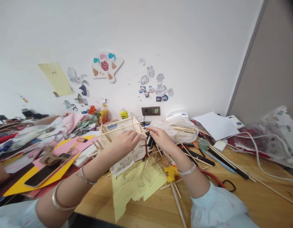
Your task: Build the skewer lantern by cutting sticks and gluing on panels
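Note:
A small model (121,124) built of thin wooden sticks and pale paper with drawings stands in the middle of the table. From its left side my left hand (127,141) reaches over it, fingers curled down onto the sticks and paper. My right hand (159,137) is at the model's right edge, its thumb and fingertips pinched together; what lies between them is too small to name. Beneath the model is a torn yellow sheet (139,186) with pencil drawings. A yellow hot glue gun (170,172) with a clear glue stick lies under my right wrist.
Left are an orange sheet (15,185), a phone (45,172), a twine bundle (53,155) and piled papers. Right are black pens (203,158), long wooden sticks (262,182), white paper (216,125) and a white cable (255,155). Bottles (124,113) stand by the wall.

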The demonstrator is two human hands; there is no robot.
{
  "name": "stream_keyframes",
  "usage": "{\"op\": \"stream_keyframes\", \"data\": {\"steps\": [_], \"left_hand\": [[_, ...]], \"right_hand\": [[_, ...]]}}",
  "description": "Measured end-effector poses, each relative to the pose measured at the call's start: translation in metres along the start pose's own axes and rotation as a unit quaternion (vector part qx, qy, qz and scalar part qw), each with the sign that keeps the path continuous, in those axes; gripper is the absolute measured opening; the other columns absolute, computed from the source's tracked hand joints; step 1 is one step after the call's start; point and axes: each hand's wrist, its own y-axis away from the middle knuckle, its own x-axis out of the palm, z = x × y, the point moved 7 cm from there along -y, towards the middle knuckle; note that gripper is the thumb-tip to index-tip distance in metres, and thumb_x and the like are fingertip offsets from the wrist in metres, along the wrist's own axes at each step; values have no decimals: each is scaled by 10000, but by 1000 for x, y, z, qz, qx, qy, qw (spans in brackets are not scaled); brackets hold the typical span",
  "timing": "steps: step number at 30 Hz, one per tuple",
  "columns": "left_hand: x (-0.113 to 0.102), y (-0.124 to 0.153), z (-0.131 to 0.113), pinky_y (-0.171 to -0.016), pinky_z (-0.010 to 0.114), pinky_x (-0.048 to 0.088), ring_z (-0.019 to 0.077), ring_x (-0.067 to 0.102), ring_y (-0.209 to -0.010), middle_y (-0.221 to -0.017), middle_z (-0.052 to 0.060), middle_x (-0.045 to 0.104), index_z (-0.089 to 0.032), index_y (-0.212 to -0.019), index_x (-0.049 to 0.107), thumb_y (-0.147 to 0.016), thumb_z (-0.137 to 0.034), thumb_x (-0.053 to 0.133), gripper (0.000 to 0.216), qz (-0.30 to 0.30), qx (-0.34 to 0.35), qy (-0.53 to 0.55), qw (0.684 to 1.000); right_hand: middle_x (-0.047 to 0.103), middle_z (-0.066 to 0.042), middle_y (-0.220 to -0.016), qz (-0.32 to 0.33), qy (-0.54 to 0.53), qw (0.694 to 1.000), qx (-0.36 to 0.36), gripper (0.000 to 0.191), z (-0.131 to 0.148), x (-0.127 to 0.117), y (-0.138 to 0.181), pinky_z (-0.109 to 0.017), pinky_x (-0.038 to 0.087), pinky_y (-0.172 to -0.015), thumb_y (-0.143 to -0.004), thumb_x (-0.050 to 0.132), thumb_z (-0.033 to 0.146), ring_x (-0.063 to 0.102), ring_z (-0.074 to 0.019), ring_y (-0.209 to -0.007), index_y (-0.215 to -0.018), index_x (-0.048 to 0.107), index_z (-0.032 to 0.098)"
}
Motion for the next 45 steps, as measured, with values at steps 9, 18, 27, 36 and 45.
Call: {"op": "stream_keyframes", "data": {"steps": [9,18,27,36,45], "left_hand": [[-2,-6,-4,-647,326,451,216,547,-751,-794,77,571,-137,-923,551,-845,-53,436,162,31,-3,-9,999],[-6,-13,0,-660,351,468,235,576,-775,-825,108,604,-107,-930,564,-829,-21,446,178,137,-44,11,989],[-7,-14,8,-670,338,473,222,587,-753,-829,94,609,-130,-844,534,-771,42,448,205,153,-83,10,985],[-14,-21,9,-635,335,474,225,608,-723,-793,88,610,-129,-864,545,-784,24,448,198,154,-105,33,982],[-17,-18,9,-635,327,474,216,607,-746,-855,88,610,-140,-905,569,-775,3,474,216,155,-92,6,984]], "right_hand": [[639,-93,-1198,-2,-2,1000,10,345,0,0,2,-365,395,-1005,-831,481,198,564,-199,-1136,-1136,638,168],[639,-88,-1197,2,-12,1000,15,358,-1,1,2,-371,416,-978,-819,481,185,577,-205,-1110,-1142,634,178],[654,-84,-1167,7,-5,1000,24,373,-3,4,1,-343,451,-930,-800,505,151,612,-195,-1039,-1153,624,177],[680,-62,-1089,-2,29,999,18,331,4,5,3,-330,475,-842,-767,601,168,631,-193,-927,-1095,628,193],[674,-60,-954,-49,135,989,-23,258,1,8,3,-314,439,-791,-767,676,243,588,-211,-917,-1017,632,196]]}}
